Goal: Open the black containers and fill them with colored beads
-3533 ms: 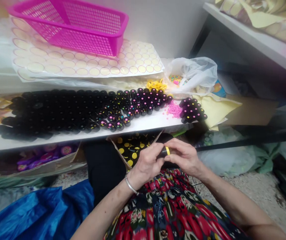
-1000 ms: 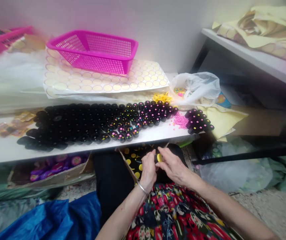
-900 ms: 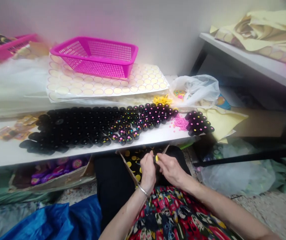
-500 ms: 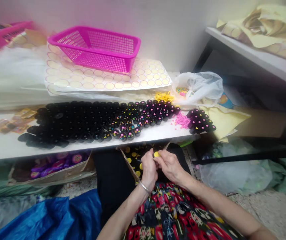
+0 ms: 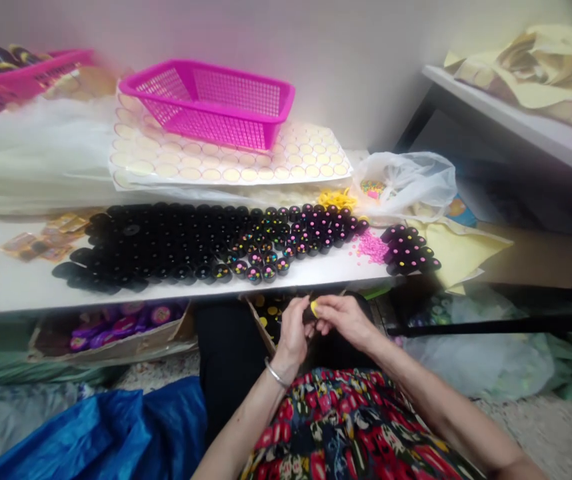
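My left hand [image 5: 292,329] and my right hand [image 5: 346,318] meet over my lap, just below the white shelf's [image 5: 11,287] front edge. Together they pinch a small black cap with a yellow spot [image 5: 312,309]; fingers of both are curled round it. A silver bangle [image 5: 275,373] sits on my left wrist. Under the hands an open cardboard box [image 5: 262,320] holds more black caps with yellow spots. On the shelf stands a wide block of black caps [image 5: 176,240], its right part topped with coloured dots [image 5: 306,230].
A pink mesh basket [image 5: 211,100] rests on sheets of round stickers [image 5: 236,157]. Pink beads [image 5: 370,245], a small cap cluster [image 5: 410,248], yellow bands [image 5: 336,199] and a plastic bag [image 5: 406,183] lie right. Blue plastic [image 5: 106,433] lies on the floor left.
My hands have stayed together on the yellow-spotted cap and shifted slightly up towards the shelf edge. The view drifted, so the shelf things now sit a little further right.
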